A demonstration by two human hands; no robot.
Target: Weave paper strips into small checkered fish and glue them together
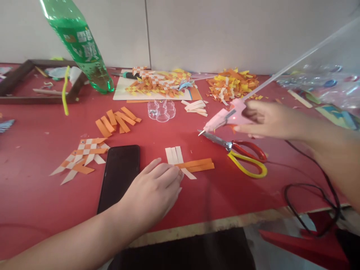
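My right hand (264, 119) is wrapped round the handle of a pink hot glue gun (221, 119) with a long clear glue stick (298, 55) out of its back. The nozzle points down left, above the tip of the scissors (247, 159), which have one red and one yellow handle. My left hand (159, 183) has its fingers curled together on the left end of some orange paper strips (198, 164). These cross white paper strips (174, 154) flat on the table. My fingertips are partly hidden behind the hand.
A black phone (119, 176) lies beside woven paper fish (90, 148) and loose orange strips (126, 119). Behind are a clear flower-shaped tray (162, 114), white strips (195, 107), paper piles (234, 84), a green bottle (81, 48) and a dark frame (30, 100). A black cord (317, 163) loops at right.
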